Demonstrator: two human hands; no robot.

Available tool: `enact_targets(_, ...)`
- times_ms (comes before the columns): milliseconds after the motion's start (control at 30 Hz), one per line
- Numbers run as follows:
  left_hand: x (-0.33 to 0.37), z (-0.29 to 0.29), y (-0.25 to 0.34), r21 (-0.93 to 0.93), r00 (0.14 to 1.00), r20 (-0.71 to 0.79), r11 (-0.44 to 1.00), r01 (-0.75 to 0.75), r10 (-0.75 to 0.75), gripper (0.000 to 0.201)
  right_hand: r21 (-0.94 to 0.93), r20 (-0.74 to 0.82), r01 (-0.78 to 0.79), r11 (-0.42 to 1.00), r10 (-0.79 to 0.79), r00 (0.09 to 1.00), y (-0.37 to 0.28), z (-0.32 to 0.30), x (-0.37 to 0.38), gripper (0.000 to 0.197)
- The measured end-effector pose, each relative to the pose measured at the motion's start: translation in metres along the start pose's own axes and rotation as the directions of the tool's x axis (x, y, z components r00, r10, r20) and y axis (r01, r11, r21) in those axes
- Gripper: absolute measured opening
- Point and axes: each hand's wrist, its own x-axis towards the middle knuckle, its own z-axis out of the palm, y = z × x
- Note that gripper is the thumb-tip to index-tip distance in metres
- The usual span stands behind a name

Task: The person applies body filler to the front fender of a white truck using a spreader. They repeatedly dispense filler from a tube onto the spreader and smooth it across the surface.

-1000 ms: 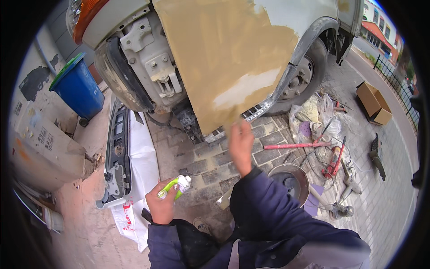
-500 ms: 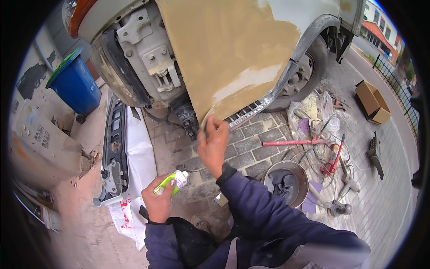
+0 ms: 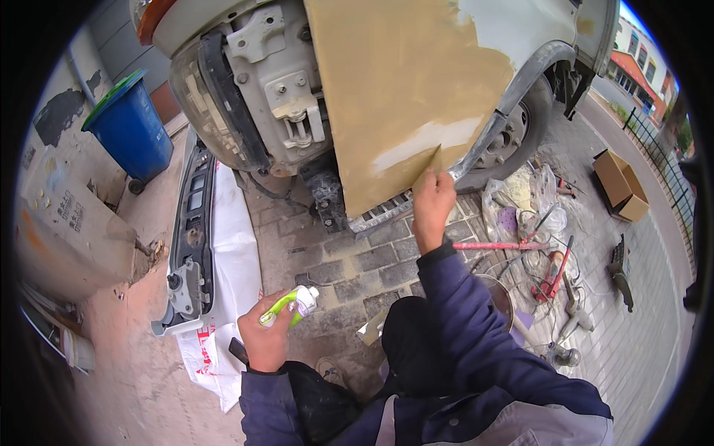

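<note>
My left hand (image 3: 265, 331) is closed round a small green and white tube (image 3: 300, 302), held low in front of me with its white end pointing right. My right hand (image 3: 434, 202) pinches a thin putty spreader (image 3: 435, 157) at the lower right edge of a vehicle panel (image 3: 405, 82). Tan filler coats most of that panel, and a whitish bare patch (image 3: 430, 141) shows just left of the spreader. Much of the spreader is hidden by my fingers and its edge-on angle.
Right of my arm lie a red-handled jack (image 3: 552, 276), a spray gun (image 3: 576, 312) and plastic bags (image 3: 547, 197). My sleeve half covers a metal bucket (image 3: 500, 293). A removed bumper (image 3: 195, 223) rests on white sheeting at left, near a blue bin (image 3: 135, 130). A cardboard box (image 3: 619, 184) stands far right.
My right hand has moved right and slightly up with the spreader, from the panel's lower left corner to its lower right. The left hand keeps the tube nearly in place.
</note>
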Motion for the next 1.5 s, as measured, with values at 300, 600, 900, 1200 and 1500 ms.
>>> enact_targets(300,0.003,0.001,-0.003,0.017,0.999,-0.001,0.999,-0.046,0.046,0.026,-0.011,0.198,0.414,0.91,-0.404,0.893,-0.04,0.046,-0.148,0.049)
enact_targets(600,0.003,0.006,-0.003,0.067,1.0,0.012,0.997,-0.03,0.029,0.025,-0.103,-0.018,0.173,0.98,-0.176,0.984,-0.007,-0.014,-0.008,0.029)
enact_targets(900,0.007,0.007,-0.003,0.099,0.998,0.002,0.993,-0.056,0.056,0.024,-0.233,0.078,0.401,0.886,-0.394,0.916,-0.01,0.031,-0.059,0.05)
enact_targets(1200,0.003,0.011,-0.005,0.034,1.0,0.024,0.999,-0.004,0.004,0.024,0.13,0.008,0.002,0.992,-0.003,1.0,0.009,-0.032,0.012,0.021)
enact_targets(1500,0.002,0.002,0.002,0.08,0.998,0.01,0.995,-0.065,0.065,0.026,-0.091,0.029,0.352,0.932,-0.35,0.936,-0.023,0.009,-0.015,0.033)
